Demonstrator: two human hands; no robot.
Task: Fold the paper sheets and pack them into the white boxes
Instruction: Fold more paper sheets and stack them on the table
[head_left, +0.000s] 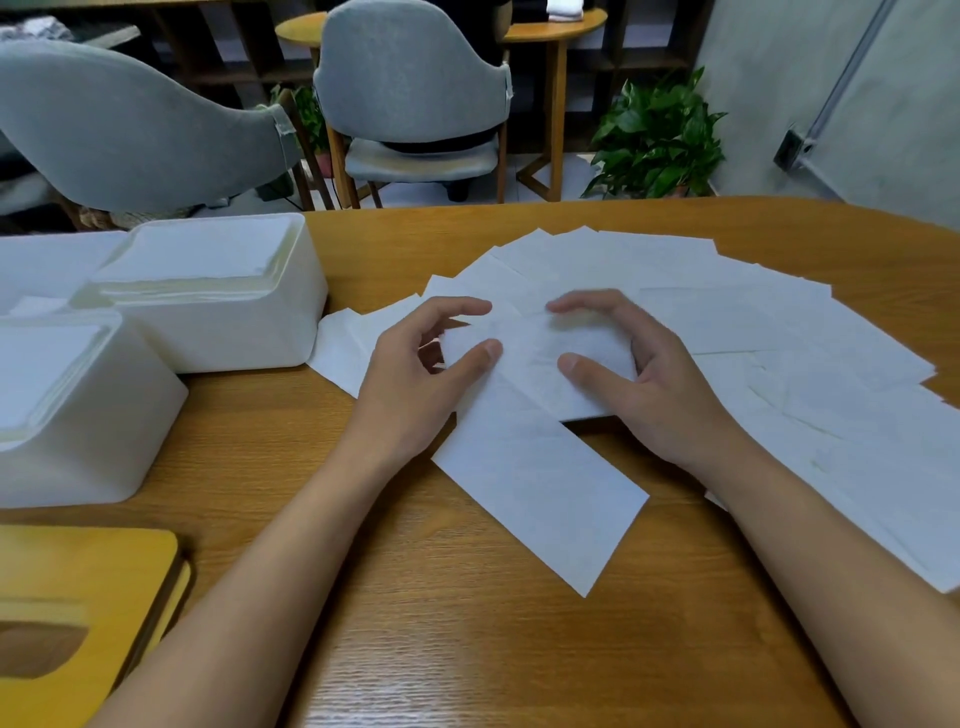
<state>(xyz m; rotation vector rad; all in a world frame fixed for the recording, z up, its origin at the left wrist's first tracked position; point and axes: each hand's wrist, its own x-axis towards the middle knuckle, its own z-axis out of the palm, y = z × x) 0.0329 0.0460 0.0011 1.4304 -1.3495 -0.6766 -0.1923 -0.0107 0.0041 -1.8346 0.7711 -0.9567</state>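
Several white paper sheets (753, 332) lie fanned across the wooden table (467, 623). One long sheet (540, 483) reaches toward me from the pile. Over its far end, my left hand (415, 374) and my right hand (639, 374) face each other with curled fingers and pinch a folded part of the paper (530, 348) between thumbs and fingertips. Two white boxes stand at the left: the farther box (249, 332) and the nearer box (104, 431), each holding a stack of folded white sheets.
A wooden tissue-box lid (67, 618) with an oval slot lies at the near left edge. More white material sits behind the boxes at far left. Beyond the table stand grey chairs (410, 78), a small round table and a potted plant (654, 140).
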